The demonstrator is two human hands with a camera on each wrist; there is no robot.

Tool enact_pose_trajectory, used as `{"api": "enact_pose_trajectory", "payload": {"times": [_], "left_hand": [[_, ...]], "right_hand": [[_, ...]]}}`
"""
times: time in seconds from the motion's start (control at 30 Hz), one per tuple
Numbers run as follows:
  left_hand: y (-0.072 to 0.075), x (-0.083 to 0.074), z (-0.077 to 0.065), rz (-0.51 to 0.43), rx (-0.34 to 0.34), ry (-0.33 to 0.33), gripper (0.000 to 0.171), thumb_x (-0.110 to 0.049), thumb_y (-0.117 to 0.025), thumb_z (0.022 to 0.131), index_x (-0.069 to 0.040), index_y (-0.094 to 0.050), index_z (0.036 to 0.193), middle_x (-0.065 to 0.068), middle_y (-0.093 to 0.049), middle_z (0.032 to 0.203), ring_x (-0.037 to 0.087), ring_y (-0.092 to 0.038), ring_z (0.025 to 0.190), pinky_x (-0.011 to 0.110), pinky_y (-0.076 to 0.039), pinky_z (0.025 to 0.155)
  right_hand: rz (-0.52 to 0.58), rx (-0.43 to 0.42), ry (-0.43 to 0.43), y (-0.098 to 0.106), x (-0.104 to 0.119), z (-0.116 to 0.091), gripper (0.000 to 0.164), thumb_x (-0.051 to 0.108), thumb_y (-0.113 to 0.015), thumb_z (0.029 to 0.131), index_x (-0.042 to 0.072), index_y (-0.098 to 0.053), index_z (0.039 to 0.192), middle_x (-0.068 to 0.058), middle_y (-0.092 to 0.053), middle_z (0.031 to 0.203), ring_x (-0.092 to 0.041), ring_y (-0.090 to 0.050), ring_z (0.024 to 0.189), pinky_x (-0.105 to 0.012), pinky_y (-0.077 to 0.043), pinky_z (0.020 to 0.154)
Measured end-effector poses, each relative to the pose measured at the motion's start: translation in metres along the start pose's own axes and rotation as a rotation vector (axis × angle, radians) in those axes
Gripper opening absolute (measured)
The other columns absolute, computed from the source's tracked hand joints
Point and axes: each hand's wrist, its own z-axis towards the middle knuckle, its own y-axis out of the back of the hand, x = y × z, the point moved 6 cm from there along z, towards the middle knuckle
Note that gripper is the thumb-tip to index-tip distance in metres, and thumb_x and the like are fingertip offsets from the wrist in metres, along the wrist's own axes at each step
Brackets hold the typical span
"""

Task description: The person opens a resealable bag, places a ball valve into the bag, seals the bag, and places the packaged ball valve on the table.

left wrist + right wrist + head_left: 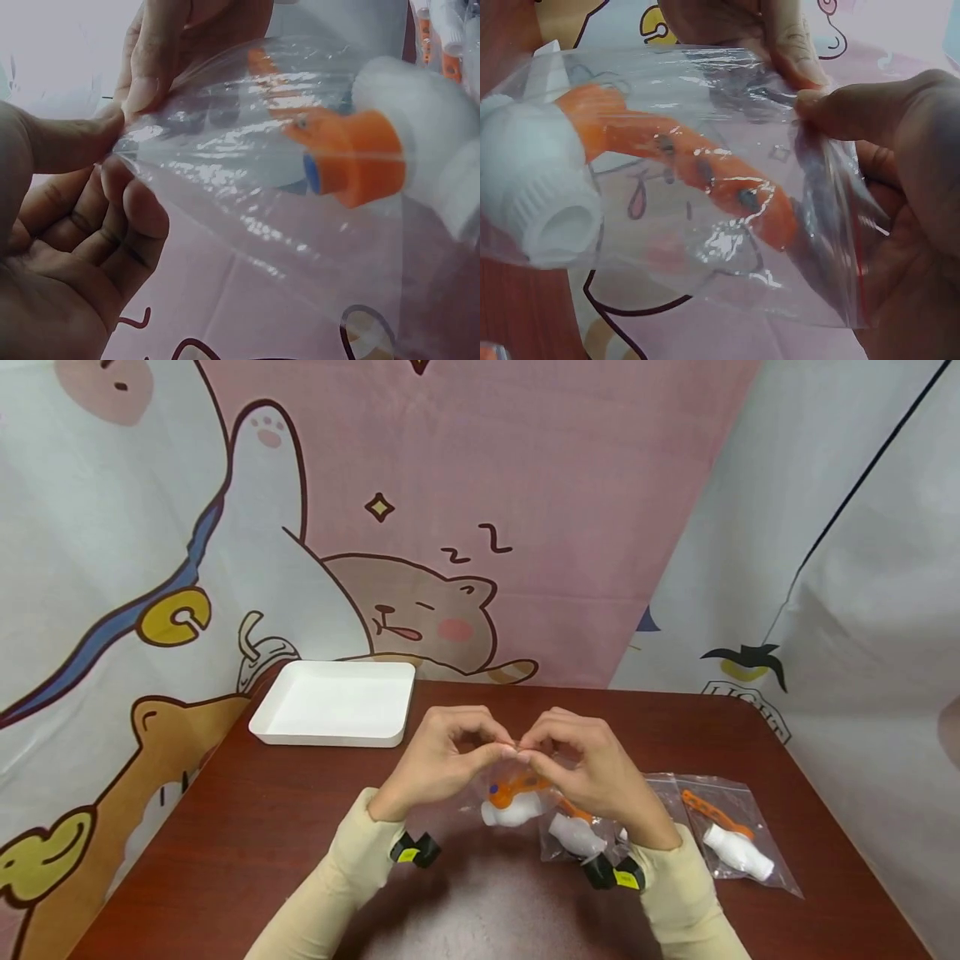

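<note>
Just above the table, my left hand (pixel 442 764) and right hand (pixel 596 768) meet at the top of a clear zip bag (pixel 247 225). Thumb and fingers of each pinch the bunched bag edge, fingertips nearly touching. Below them hangs a white plastic fitting (pixel 512 810) with a ribbed round end, sealed in the film. Joined or lying against it is an orange handle-like piece (pixel 697 161) with dark oval spots, plus a blue round insert (pixel 315 172) seen in the left wrist view. A red strip runs along the bag's edge near my right palm in the right wrist view.
More clear bags with white and orange pieces lie on the brown table (pixel 300 827): one bagged fitting (pixel 577 835) under my right forearm, another bag (pixel 783 868) farther right. A white rectangular tray (pixel 330 706) stands at the back left. A printed cloth hangs behind.
</note>
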Motion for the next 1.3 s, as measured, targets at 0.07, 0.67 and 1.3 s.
{"api": "enact_pose_trajectory", "payload": {"times": [0.07,0.67,1.3], "left_hand": [[0.0001,-0.0005,0.0002,-0.005,-0.013,0.001,0.003,-0.012,-0.078,0.091,-0.009,-0.077,0.089,0.002,-0.072,0.081,0.010,-0.059,0.066,0.022,-0.051,0.056],[0.0017,-0.0047,-0.0003,0.053,-0.046,-0.037,0.007,-0.007,-0.078,0.090,-0.013,-0.078,0.088,0.000,-0.071,0.080,0.010,-0.061,0.066,0.024,-0.053,0.058],[0.0010,-0.0008,0.0009,0.089,-0.018,-0.023,0.009,-0.008,-0.078,0.090,-0.016,-0.077,0.088,-0.002,-0.070,0.080,0.010,-0.059,0.069,0.026,-0.049,0.056]], "right_hand": [[0.010,-0.007,-0.001,0.0006,-0.0005,-0.0001,0.017,0.005,-0.078,0.089,0.022,-0.075,0.094,0.011,-0.064,0.083,-0.005,-0.053,0.075,-0.024,-0.045,0.061],[0.069,-0.012,-0.094,0.0029,-0.0025,-0.0013,0.015,0.006,-0.079,0.089,0.021,-0.076,0.092,0.009,-0.069,0.087,-0.007,-0.058,0.077,-0.022,-0.050,0.064],[0.019,-0.004,-0.087,0.0036,-0.0032,-0.0010,0.018,0.006,-0.078,0.089,0.023,-0.073,0.090,0.012,-0.063,0.084,-0.008,-0.054,0.077,-0.023,-0.045,0.062]]}}
